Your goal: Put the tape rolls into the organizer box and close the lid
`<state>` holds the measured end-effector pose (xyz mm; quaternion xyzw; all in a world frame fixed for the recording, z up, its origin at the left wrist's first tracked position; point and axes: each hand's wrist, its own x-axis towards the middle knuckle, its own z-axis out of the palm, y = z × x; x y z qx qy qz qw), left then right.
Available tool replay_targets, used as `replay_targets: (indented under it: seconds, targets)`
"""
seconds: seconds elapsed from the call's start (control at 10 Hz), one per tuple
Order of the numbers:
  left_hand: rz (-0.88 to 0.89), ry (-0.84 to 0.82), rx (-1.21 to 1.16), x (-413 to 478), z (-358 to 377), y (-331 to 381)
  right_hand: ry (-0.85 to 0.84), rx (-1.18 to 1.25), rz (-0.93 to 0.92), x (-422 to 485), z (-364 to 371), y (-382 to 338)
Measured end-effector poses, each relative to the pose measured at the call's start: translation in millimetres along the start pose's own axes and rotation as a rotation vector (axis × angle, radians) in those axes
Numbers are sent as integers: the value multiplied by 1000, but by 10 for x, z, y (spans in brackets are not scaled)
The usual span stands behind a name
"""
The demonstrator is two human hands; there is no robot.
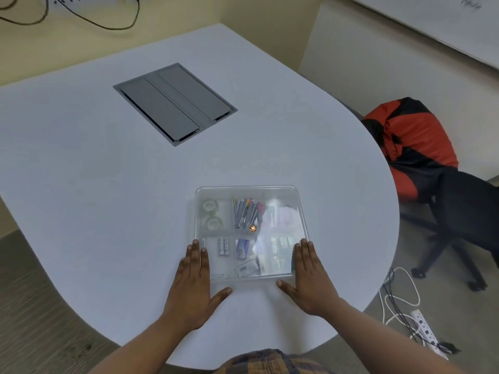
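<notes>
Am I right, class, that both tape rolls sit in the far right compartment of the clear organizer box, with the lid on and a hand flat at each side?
Not quite. The head view shows the two tape rolls in the far left compartment of the organizer box, not the right. The rest holds: the lid is on, and the left hand and right hand lie flat at its sides.
</notes>
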<state>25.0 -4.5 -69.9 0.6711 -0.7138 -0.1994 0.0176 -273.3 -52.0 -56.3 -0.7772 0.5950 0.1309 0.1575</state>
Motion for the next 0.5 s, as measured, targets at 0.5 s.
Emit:
replay_targets:
  seconds: [0.5]
  targets:
    - [-116,149,120,82,-312,386,204,19,-130,38,-432,273]
